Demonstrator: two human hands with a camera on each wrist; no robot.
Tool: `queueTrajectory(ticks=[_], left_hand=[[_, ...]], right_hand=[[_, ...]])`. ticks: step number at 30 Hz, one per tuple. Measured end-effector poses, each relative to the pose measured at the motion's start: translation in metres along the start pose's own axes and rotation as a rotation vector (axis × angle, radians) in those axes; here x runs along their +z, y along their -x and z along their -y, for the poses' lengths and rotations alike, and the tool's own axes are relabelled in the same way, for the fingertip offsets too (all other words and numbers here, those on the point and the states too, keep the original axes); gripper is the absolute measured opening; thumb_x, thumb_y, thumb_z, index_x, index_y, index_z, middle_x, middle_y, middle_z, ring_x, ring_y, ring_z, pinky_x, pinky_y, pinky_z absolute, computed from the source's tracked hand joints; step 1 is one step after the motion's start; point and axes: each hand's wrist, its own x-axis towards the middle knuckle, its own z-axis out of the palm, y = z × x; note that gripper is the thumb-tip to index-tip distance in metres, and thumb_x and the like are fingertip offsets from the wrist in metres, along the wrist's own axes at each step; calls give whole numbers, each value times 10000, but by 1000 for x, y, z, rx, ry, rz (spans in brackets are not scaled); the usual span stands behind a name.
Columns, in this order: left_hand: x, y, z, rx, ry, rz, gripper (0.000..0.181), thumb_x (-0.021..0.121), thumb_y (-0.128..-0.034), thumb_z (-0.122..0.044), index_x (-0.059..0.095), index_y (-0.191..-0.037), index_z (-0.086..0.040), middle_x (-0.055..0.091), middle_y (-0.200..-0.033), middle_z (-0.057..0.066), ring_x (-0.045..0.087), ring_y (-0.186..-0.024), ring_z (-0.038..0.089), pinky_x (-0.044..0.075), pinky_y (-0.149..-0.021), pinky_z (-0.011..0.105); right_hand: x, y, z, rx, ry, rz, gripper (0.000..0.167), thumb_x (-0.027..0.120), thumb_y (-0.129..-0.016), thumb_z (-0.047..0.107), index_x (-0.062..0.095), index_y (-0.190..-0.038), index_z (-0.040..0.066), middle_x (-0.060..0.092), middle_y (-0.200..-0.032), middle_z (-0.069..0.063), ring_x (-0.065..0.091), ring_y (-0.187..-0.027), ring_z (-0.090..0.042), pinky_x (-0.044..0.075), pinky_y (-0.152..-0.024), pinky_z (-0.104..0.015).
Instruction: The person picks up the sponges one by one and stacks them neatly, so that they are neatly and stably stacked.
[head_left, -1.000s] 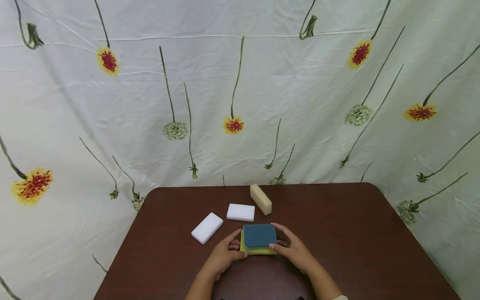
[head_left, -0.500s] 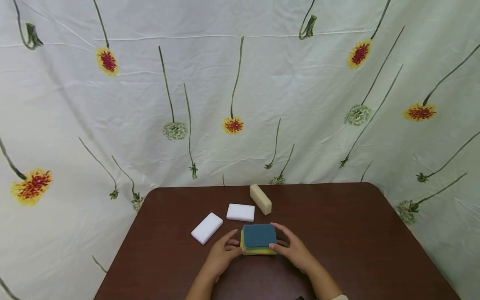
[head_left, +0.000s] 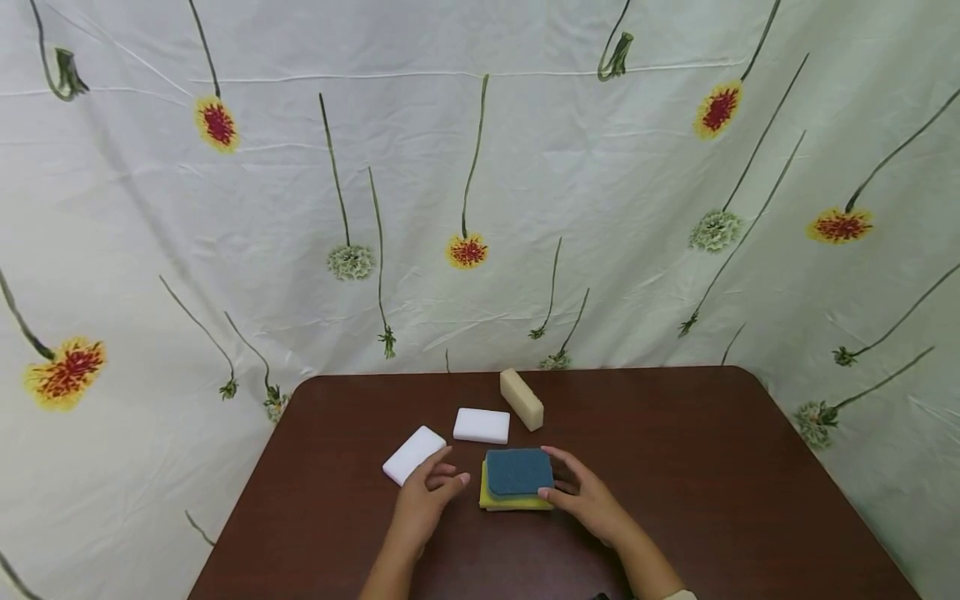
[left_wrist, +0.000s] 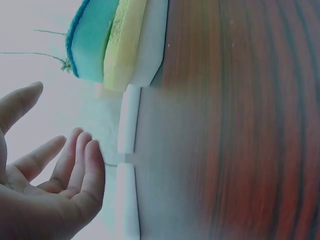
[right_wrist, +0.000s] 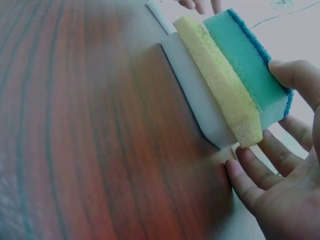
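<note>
A stack stands on the table: a blue-green scouring sponge (head_left: 519, 472) on top, a yellow sponge (right_wrist: 220, 80) in the middle and a white sponge block (right_wrist: 197, 90) at the bottom. My right hand (head_left: 588, 500) holds the stack's right end, thumb at the scouring sponge's near corner and forefinger at its far corner; lower fingers reach the yellow sponge in the right wrist view. Apart from the stack, my left hand (head_left: 423, 500) hovers to its left with loosely bent fingers, holding nothing. It partly covers a tilted white sponge block (head_left: 411, 454).
Behind the stack lies another white sponge block (head_left: 482, 425). A cream sponge (head_left: 522, 400) stands on its narrow side near the far edge. The dark brown table (head_left: 675, 442) meets a flower-printed cloth (head_left: 585, 150) hanging behind it.
My left hand has come off the stack's left side and moved left, toward the tilted white sponge block. The right hand and the stack stay in place.
</note>
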Motion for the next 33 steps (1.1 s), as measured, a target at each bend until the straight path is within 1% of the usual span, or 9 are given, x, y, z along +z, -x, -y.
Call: queueTrajectory(ticks=[4, 7, 11, 14, 19, 23, 26, 30, 33], left_hand=[[-6, -1, -1, -5, 3, -55, 615, 782, -891, -259, 555, -1441, -103, 639, -1246, 155, 615, -1093, 224, 488, -813, 307], [-10, -2, -1, -12, 4, -79, 608, 774, -899, -254, 551, -1444, -105, 627, -1267, 161, 611, -1115, 238, 486, -808, 300], [-17, -3, 2, -16, -3, -106, 640, 778, -894, -262, 527, -1462, -107, 625, -1279, 162, 613, -1142, 251, 484, -816, 290], [-22, -5, 5, -18, -10, -132, 670, 786, -886, -256, 508, -1475, -100, 621, -1263, 169, 621, -1125, 251, 484, -812, 277], [-32, -7, 10, -36, -27, -170, 715, 796, -876, -264, 480, -1498, -105, 609, -1242, 162, 619, -1079, 235, 485, -759, 253], [-40, -7, 15, -61, -44, -187, 749, 792, -882, -276, 440, -1523, -115, 607, -1251, 165, 610, -1069, 235, 476, -740, 257], [-45, -8, 18, -73, -60, -189, 783, 794, -880, -286, 409, -1537, -102, 593, -1248, 173, 601, -1059, 233, 468, -727, 258], [-51, -9, 21, -76, -72, -189, 814, 802, -871, -269, 389, -1539, -53, 567, -1187, 181, 578, -979, 197, 459, -689, 236], [-54, -9, 25, -85, -77, -191, 826, 805, -866, -259, 381, -1538, -36, 547, -1135, 163, 544, -908, 159, 449, -671, 222]], right_hand=[[0, 0, 0, 3, 1, 2, 719, 760, -914, 230, 411, -1538, 153, 419, -1564, -164, 433, -1428, -378, 407, -1137, -526], [0, 0, 0, 1, 4, 1, 719, 761, -913, 232, 413, -1537, 156, 433, -1554, -165, 440, -1423, -373, 406, -1138, -523], [0, 0, -1, 2, 8, 0, 718, 760, -914, 236, 413, -1537, 156, 430, -1558, -165, 438, -1426, -373, 404, -1139, -524], [0, 1, 0, 6, 6, 2, 715, 757, -917, 238, 412, -1538, 160, 411, -1572, -163, 429, -1434, -379, 401, -1141, -533], [1, 1, 1, 12, -1, 9, 716, 757, -918, 244, 410, -1539, 168, 375, -1596, -161, 414, -1442, -393, 396, -1143, -545], [1, 1, 1, 19, -4, 9, 721, 761, -914, 250, 410, -1540, 174, 355, -1607, -161, 416, -1441, -398, 398, -1141, -547], [1, 1, 1, 22, -5, 8, 721, 760, -915, 250, 409, -1540, 174, 360, -1603, -165, 425, -1434, -402, 399, -1138, -550], [1, 1, 1, 24, -9, 8, 719, 756, -919, 248, 406, -1542, 172, 376, -1591, -168, 437, -1424, -401, 398, -1137, -551], [1, 2, 2, 28, -11, 10, 718, 752, -922, 250, 402, -1544, 172, 372, -1593, -171, 443, -1419, -408, 404, -1133, -550]])
